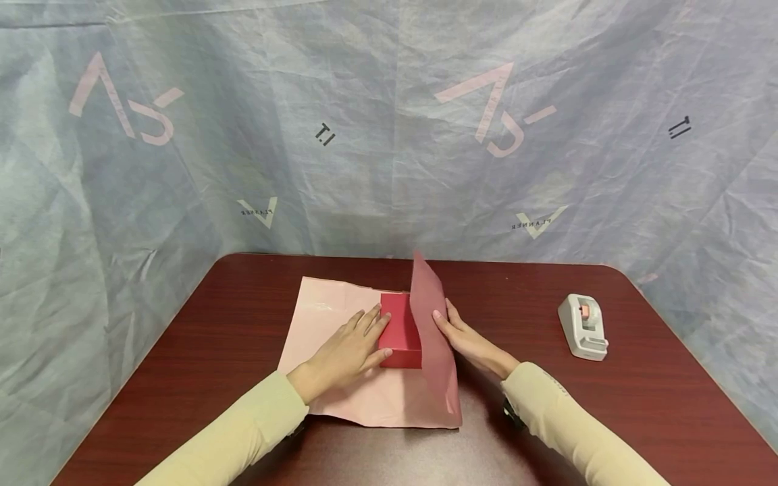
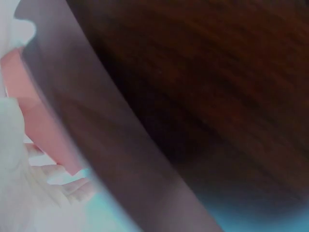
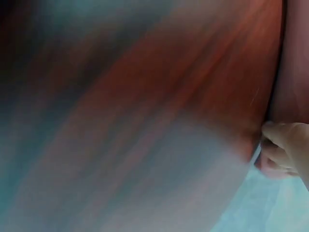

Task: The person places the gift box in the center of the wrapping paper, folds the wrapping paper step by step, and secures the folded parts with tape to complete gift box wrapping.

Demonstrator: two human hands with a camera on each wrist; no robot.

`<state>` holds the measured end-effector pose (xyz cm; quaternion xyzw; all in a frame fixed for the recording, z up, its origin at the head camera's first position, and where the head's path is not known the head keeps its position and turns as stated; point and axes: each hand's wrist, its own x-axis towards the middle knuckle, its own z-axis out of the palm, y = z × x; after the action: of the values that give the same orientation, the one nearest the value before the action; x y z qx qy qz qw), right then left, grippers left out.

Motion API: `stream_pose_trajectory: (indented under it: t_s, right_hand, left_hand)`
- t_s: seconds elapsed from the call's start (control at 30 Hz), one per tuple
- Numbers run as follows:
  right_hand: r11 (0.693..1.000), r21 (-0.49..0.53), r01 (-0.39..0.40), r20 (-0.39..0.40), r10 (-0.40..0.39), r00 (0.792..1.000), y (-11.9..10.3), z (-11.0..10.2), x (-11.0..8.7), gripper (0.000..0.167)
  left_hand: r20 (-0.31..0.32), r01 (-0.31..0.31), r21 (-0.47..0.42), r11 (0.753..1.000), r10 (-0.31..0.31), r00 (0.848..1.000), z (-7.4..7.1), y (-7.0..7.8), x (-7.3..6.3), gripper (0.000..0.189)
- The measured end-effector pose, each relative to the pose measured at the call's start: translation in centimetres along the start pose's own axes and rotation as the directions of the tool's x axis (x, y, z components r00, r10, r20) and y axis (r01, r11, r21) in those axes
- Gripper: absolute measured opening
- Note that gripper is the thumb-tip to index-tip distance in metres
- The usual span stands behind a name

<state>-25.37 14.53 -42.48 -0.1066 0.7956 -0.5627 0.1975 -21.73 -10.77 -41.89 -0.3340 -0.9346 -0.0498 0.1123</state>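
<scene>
A red box [image 1: 400,322] lies on a sheet of pink wrapping paper [image 1: 401,399] on the table. My left hand [image 1: 340,354] rests on the left part of the box, its fingers extended across the top and the thumb near the front edge. From the right, my right hand [image 1: 474,341] pinches the raised side of the paper, thumb on the face toward the box and fingers behind. This side stands steeply and hides the right end of the box. In the left wrist view, the box [image 2: 46,118] shows beside the fingers. The right wrist view shows curled fingers at the paper's edge.
A white tape dispenser [image 1: 583,327] stands toward the right side of the dark reddish-brown table [image 1: 200,358]. Behind the table and along its sides hangs a grey printed cloth [image 1: 365,169].
</scene>
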Motion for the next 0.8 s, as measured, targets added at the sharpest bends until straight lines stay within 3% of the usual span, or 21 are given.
stream_pose_trajectory:
  t_s: [0.23,0.43,0.57,0.8]
  right_hand:
    - [0.993,0.113,0.032,-0.06,-0.026,0.998,-0.3,0.9,0.6,0.075]
    - [0.983,0.181,-0.026,-0.126,0.049,0.991,-0.6,0.6,1.7,0.079]
    - [0.983,0.174,-0.059,-0.138,0.083,0.987,-0.6,0.2,2.7,0.084]
    - [0.981,0.191,-0.016,-0.207,0.057,0.977,-0.9,0.8,3.7,0.065]
  left_hand:
    - [-0.008,-0.005,-0.002,1.0,0.005,1.0,0.0,-0.1,0.0,0.064]
    - [0.01,-0.003,0.006,1.0,0.002,1.0,-0.2,-0.1,0.1,0.066]
    - [0.02,-0.002,0.011,1.0,0.001,1.0,-0.3,-0.2,0.1,0.065]
    - [0.049,0.003,0.002,1.0,-0.003,0.999,-0.4,-0.1,0.2,0.066]
